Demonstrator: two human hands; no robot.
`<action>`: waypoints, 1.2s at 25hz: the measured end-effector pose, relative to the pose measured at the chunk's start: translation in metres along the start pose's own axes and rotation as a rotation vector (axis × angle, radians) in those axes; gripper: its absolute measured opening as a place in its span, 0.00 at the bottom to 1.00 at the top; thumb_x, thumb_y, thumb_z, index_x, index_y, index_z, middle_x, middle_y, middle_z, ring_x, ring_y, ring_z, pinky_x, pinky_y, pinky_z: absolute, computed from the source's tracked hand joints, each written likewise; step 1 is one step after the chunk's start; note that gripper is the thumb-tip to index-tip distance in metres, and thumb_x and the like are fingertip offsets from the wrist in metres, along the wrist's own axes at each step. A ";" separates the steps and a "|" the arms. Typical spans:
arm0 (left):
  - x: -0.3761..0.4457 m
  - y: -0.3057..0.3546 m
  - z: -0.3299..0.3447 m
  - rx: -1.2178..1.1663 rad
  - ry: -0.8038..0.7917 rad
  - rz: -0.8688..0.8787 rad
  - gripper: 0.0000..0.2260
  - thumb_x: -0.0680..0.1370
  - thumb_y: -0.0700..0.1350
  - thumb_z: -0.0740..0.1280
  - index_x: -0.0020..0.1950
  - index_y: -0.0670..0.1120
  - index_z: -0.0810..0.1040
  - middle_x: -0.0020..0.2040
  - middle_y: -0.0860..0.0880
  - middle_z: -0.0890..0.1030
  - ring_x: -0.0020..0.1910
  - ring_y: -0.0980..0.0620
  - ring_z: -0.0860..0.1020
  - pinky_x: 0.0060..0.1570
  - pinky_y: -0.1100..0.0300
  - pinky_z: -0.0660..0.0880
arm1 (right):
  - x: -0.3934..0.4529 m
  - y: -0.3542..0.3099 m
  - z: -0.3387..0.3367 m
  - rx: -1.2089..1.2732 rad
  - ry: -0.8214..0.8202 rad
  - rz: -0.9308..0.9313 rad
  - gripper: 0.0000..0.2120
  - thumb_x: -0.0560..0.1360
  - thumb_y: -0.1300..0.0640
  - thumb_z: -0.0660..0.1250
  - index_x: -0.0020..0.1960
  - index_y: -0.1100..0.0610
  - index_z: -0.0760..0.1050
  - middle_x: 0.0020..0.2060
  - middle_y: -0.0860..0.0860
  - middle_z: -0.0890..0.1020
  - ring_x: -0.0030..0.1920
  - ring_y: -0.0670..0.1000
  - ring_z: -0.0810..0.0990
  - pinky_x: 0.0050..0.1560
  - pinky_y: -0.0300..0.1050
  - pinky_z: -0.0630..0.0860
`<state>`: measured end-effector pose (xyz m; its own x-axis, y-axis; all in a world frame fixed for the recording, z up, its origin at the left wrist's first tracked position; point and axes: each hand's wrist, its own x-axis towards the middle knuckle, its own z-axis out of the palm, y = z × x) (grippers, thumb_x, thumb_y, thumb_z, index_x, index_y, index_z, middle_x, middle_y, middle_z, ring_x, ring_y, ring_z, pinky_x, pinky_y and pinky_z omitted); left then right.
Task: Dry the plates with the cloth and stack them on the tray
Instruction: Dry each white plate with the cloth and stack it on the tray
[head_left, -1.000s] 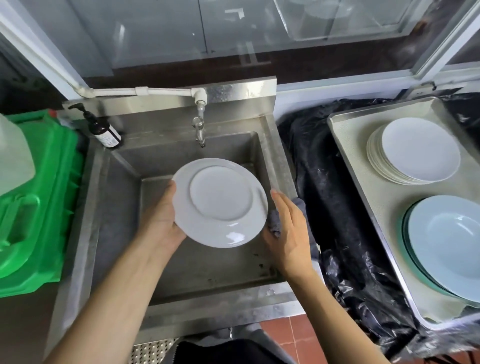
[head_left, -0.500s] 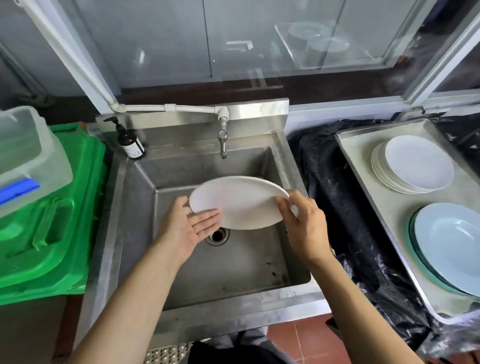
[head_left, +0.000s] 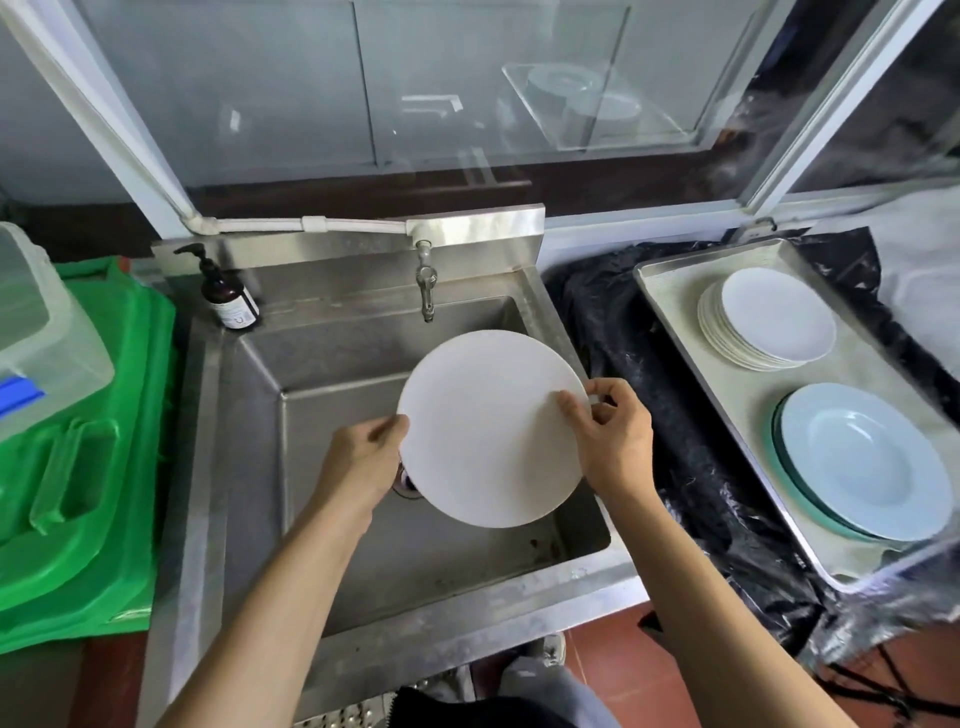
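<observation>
Plate: white plate (head_left: 491, 428) held tilted over the sink (head_left: 363, 364), between both hands
Left hand: left hand (head_left: 363, 457) grips the plate's left edge
Right hand: right hand (head_left: 613, 436) pinches the right rim
Tray: tray (head_left: 670, 312) at right, carrying a white stack (head_left: 769, 325) far, pale blue plates (head_left: 862, 462) near

i can't read any text here. the only label i find is the pale one on the dark pump bottle (head_left: 227, 295), standing on the far left corner of the sink (head_left: 205, 467), and its print is too small and blurred to make out. i see no brand, number or sign on anything else.
</observation>
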<state>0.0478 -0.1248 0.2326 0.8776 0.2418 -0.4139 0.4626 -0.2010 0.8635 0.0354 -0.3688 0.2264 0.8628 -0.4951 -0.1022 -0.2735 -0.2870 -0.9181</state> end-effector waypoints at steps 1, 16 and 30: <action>0.001 0.002 0.003 -0.001 -0.013 -0.001 0.15 0.81 0.45 0.67 0.34 0.53 0.80 0.36 0.51 0.81 0.34 0.50 0.75 0.49 0.44 0.82 | 0.002 0.000 -0.002 0.009 0.014 0.017 0.07 0.78 0.49 0.72 0.51 0.50 0.77 0.38 0.48 0.85 0.42 0.54 0.84 0.47 0.59 0.83; 0.007 0.059 0.125 -0.153 -0.172 -0.094 0.09 0.81 0.43 0.64 0.45 0.47 0.82 0.30 0.52 0.83 0.27 0.52 0.80 0.25 0.61 0.76 | 0.081 0.033 -0.096 0.196 0.145 0.145 0.13 0.80 0.57 0.62 0.50 0.47 0.86 0.45 0.40 0.85 0.44 0.40 0.81 0.40 0.35 0.73; 0.023 0.129 0.381 0.011 -0.200 -0.047 0.06 0.82 0.43 0.62 0.53 0.50 0.78 0.53 0.44 0.83 0.50 0.44 0.82 0.41 0.52 0.81 | 0.251 0.108 -0.256 0.149 0.166 0.214 0.13 0.80 0.58 0.64 0.53 0.51 0.87 0.46 0.44 0.87 0.52 0.48 0.83 0.54 0.47 0.78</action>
<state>0.1755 -0.5070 0.2241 0.8622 0.0585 -0.5031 0.5037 -0.2041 0.8394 0.1136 -0.7345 0.1995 0.7079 -0.6620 -0.2462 -0.3652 -0.0448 -0.9298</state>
